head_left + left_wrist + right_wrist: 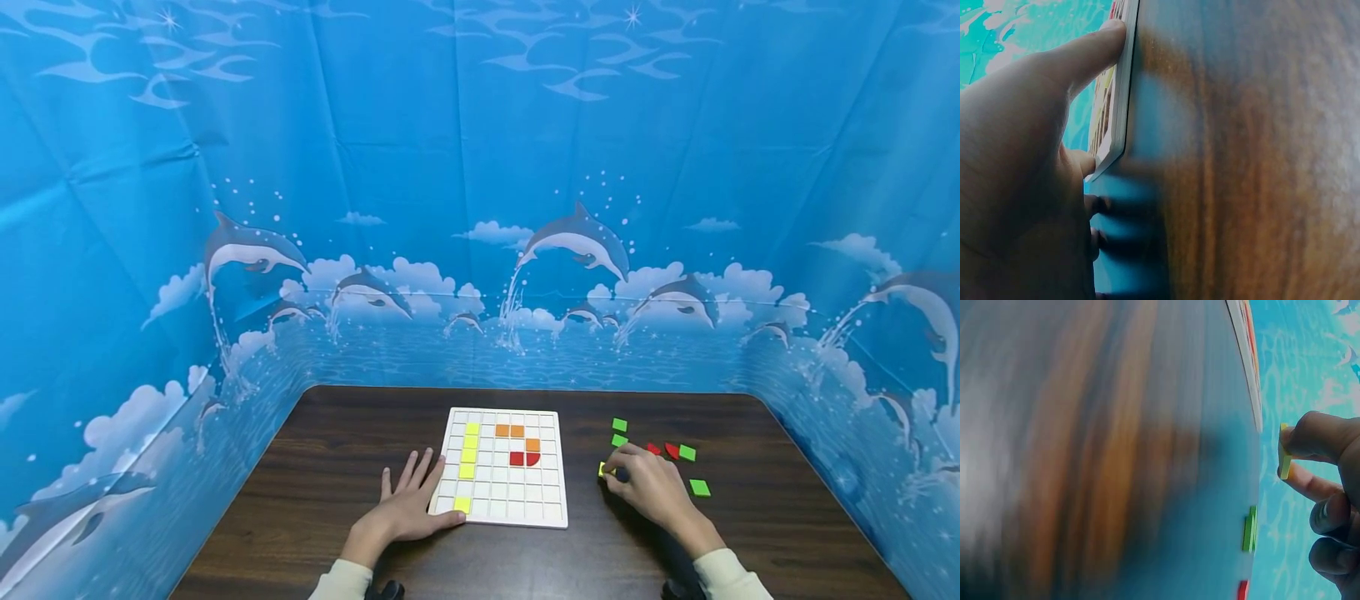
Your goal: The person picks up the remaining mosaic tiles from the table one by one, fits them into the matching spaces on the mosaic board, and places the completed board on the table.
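A white grid board (498,508) lies on the table, with a column of yellow tiles (468,456) at its left and orange tiles (517,432) and red tiles (517,459) farther right. My left hand (408,507) rests at the board's lower left corner, fingers spread along its left edge and thumb at the front edge. In the left wrist view the thumb (1085,55) touches the board's edge. To the right of the board, my right hand (651,486) pinches a yellow tile (1284,452) between thumb and fingertip, seen clear of the table in the right wrist view.
Several green tiles (699,488) lie loose on the dark wooden table (330,450), around my right hand. Two red pieces (671,451) sit just beyond its knuckles. A blue dolphin-print curtain (420,208) encloses the table's back and sides.
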`<state>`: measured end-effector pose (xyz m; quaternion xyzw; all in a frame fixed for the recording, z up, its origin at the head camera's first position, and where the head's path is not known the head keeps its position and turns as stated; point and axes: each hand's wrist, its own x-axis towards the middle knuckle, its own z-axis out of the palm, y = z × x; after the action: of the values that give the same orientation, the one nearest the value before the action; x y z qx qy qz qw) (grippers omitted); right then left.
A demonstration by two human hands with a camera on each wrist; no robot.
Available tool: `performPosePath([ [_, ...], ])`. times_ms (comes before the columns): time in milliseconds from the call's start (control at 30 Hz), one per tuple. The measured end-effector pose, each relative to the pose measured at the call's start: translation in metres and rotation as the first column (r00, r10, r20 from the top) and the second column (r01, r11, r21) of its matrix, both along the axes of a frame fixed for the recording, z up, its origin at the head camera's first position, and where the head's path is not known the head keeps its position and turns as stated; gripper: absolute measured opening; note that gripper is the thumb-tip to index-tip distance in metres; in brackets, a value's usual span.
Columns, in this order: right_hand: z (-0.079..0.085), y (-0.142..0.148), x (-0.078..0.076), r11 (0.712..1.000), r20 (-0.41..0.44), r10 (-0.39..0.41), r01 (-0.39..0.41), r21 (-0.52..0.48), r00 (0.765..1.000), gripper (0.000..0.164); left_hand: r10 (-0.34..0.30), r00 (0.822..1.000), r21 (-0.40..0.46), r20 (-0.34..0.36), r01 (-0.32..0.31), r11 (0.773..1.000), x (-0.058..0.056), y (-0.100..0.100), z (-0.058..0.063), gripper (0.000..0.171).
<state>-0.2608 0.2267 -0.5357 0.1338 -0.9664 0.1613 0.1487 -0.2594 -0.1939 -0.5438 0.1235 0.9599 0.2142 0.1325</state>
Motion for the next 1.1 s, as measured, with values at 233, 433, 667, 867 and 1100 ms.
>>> performPosePath([
  [233,0.002,-0.019,-0.001,1.000,-0.003,0.016,-0.016,-0.001,1.000,0.012,-0.011,0.999,0.015,-0.033,0.011,1.000,-0.002,-0.001,-0.010,0.114],
  [433,0.004,-0.033,-0.002,0.999,-0.020,0.039,-0.040,-0.004,0.999,0.012,-0.010,0.999,0.041,-0.038,0.012,0.999,-0.004,-0.004,-0.013,0.113],
  [667,0.007,-0.050,-0.006,0.994,-0.060,0.105,-0.105,0.008,0.993,0.011,-0.002,1.000,0.004,-0.023,0.002,1.000,-0.003,-0.002,-0.008,0.111],
  [867,0.008,-0.064,-0.007,0.984,-0.106,0.173,-0.175,-0.016,0.979,0.011,-0.020,1.000,0.021,-0.015,0.020,1.000,-0.004,-0.003,-0.008,0.112],
  [1100,0.008,-0.078,-0.009,0.973,-0.124,0.229,-0.230,0.003,0.966,0.008,-0.023,1.000,0.022,-0.018,0.023,0.999,-0.003,-0.003,-0.009,0.115],
])
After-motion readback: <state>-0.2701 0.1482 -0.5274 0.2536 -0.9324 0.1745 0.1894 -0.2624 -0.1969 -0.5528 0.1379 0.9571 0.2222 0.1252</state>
